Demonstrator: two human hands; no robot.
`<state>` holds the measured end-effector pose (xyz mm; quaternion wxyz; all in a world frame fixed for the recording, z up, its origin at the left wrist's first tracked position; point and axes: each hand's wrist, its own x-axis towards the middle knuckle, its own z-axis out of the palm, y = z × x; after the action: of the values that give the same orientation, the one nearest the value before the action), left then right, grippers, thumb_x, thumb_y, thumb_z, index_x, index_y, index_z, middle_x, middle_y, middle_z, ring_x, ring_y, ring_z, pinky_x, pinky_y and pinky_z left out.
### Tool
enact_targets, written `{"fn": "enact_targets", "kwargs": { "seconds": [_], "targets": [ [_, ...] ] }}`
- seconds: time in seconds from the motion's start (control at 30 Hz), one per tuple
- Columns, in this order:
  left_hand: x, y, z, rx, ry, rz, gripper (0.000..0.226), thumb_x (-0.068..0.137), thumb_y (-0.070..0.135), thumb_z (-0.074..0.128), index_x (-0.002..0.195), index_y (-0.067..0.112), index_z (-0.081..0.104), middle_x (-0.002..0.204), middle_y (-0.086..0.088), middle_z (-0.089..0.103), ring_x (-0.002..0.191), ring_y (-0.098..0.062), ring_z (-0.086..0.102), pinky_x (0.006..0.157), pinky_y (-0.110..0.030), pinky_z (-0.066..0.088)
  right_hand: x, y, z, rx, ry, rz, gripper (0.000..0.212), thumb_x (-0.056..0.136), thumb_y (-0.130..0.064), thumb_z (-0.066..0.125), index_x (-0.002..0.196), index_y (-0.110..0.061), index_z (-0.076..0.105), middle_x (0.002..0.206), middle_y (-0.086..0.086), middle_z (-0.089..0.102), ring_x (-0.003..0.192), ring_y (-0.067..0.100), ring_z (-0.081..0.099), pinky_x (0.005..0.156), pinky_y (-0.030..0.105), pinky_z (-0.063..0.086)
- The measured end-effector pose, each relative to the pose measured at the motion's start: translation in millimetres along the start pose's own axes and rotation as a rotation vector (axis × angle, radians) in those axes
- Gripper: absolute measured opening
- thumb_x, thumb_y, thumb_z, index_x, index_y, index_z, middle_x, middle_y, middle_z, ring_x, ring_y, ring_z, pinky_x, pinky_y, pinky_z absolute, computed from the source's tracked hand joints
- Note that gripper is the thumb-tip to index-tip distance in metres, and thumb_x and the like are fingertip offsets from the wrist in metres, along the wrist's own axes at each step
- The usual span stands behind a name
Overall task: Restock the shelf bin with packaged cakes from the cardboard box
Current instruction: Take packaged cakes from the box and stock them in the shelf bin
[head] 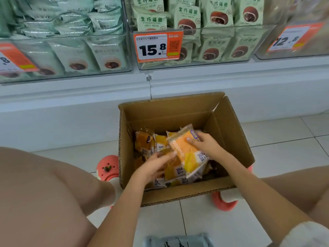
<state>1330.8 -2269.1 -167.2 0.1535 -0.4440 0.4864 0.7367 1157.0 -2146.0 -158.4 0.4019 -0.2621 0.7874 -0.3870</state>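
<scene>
The cardboard box (178, 111) sits open on the tiled floor in the lower middle of the frame, just below the shelf, probably so the cakes need only a short lift. Both hands are down inside it among the yellow and orange cake packets (160, 143). The right hand (204, 143) grips the top packet (187, 152), fingers curled over its upper edge and the packet tilted up off the pile, so it looks ready to come out. The left hand (156, 164) lies on the heap at the packet's lower left with fingers nearly straight, touching rather than gripping, likely steadying or gathering more. The clear shelf bins (222, 31) across the top of the frame hold green packets; which bin these cakes belong in I cannot tell.
</scene>
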Motion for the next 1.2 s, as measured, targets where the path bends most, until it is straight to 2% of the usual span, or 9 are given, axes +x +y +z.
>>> {"fn": "enact_targets", "kwargs": {
  "seconds": [0.17, 0.27, 0.37, 0.47, 0.7, 0.8, 0.9, 1.1, 1.2],
  "targets": [
    [-18, 29, 26, -0.454, 0.008, 0.172, 0.053, 0.079, 0.03, 0.071, 0.125, 0.009, 0.054, 0.109, -0.01, 0.069, 0.094, -0.023, 0.067, 0.071, -0.036, 0.056, -29, -42, 1, 0.116, -0.034, 0.042, 0.053, 0.096, -0.051, 0.039, 0.105, -0.005, 0.062, 0.086, 0.018, 0.065, 0.074, 0.031, 0.062, 0.07, 0.045, 0.05],
    [-22, 34, 34, -0.812, 0.089, 0.235, 0.049, 0.085, 0.022, 0.066, 0.129, 0.006, 0.054, 0.113, -0.014, 0.067, 0.097, -0.025, 0.066, 0.074, -0.04, 0.056, -49, -46, -5, 0.61, 0.058, 0.22, 0.064, 0.093, -0.064, 0.022, 0.113, -0.016, 0.06, 0.097, 0.014, 0.07, 0.084, 0.027, 0.068, 0.072, 0.038, 0.056],
    [-32, 37, 38, -1.032, 0.075, 0.283, 0.042, 0.09, 0.02, 0.061, 0.128, 0.006, 0.051, 0.103, -0.014, 0.067, 0.083, -0.023, 0.069, 0.056, -0.035, 0.059, -68, -48, 5, 0.667, 0.009, 0.253, 0.048, 0.093, -0.059, 0.038, 0.116, -0.021, 0.055, 0.109, 0.014, 0.067, 0.096, 0.032, 0.067, 0.071, 0.042, 0.06],
    [-39, 37, 44, -1.078, 0.048, 0.307, 0.045, 0.09, 0.016, 0.06, 0.131, 0.004, 0.049, 0.102, -0.016, 0.067, 0.089, -0.026, 0.066, 0.06, -0.038, 0.06, -71, -49, 27, 0.598, 0.096, 0.165, 0.04, 0.093, -0.04, 0.054, 0.126, -0.017, 0.048, 0.117, 0.009, 0.063, 0.098, 0.027, 0.068, 0.073, 0.045, 0.059],
    [-55, 39, 50, -0.673, 0.037, 0.279, 0.042, 0.092, 0.04, 0.055, 0.126, 0.015, 0.053, 0.11, -0.012, 0.068, 0.098, -0.027, 0.066, 0.076, -0.04, 0.056, -78, -42, 36, 0.667, 0.481, 0.116, 0.04, 0.1, -0.044, 0.031, 0.118, -0.017, 0.054, 0.099, 0.009, 0.067, 0.086, 0.023, 0.067, 0.071, 0.04, 0.059],
    [-57, 42, 42, -0.571, 0.034, 0.263, 0.052, 0.091, 0.059, 0.042, 0.117, 0.017, 0.06, 0.111, -0.013, 0.069, 0.102, -0.031, 0.065, 0.081, -0.042, 0.054, -77, -44, 24, 0.654, 0.513, 0.156, 0.039, 0.1, -0.046, 0.031, 0.11, -0.02, 0.058, 0.091, 0.005, 0.067, 0.081, 0.02, 0.066, 0.072, 0.039, 0.056],
    [-54, 45, 36, -0.283, 0.26, 0.332, 0.045, 0.095, 0.056, 0.038, 0.097, 0.019, 0.063, 0.097, -0.009, 0.07, 0.092, -0.027, 0.067, 0.083, -0.041, 0.054, -74, -50, 16, 0.694, 0.469, 0.226, 0.03, 0.101, -0.038, 0.036, 0.099, -0.021, 0.061, 0.091, 0.004, 0.066, 0.08, 0.019, 0.064, 0.068, 0.036, 0.056],
    [-49, 34, 36, 0.023, 0.581, 0.671, 0.051, 0.101, 0.042, 0.028, 0.075, 0.007, 0.056, 0.066, -0.002, 0.057, 0.062, -0.015, 0.055, 0.056, -0.02, 0.042, -69, -42, 26, 0.489, 0.585, -0.021, 0.038, 0.101, -0.031, 0.04, 0.079, -0.007, 0.059, 0.065, 0.001, 0.057, 0.056, 0.01, 0.049, 0.051, 0.021, 0.037],
    [-50, 41, 38, 0.04, 0.596, 0.739, 0.047, 0.102, 0.038, 0.028, 0.08, 0.009, 0.058, 0.068, 0.0, 0.06, 0.059, -0.006, 0.056, 0.052, -0.013, 0.042, -66, -46, 27, 0.698, 0.574, 0.057, 0.036, 0.101, -0.03, 0.042, 0.075, -0.011, 0.056, 0.068, 0.004, 0.058, 0.056, 0.011, 0.051, 0.054, 0.025, 0.039]
  ]
}}
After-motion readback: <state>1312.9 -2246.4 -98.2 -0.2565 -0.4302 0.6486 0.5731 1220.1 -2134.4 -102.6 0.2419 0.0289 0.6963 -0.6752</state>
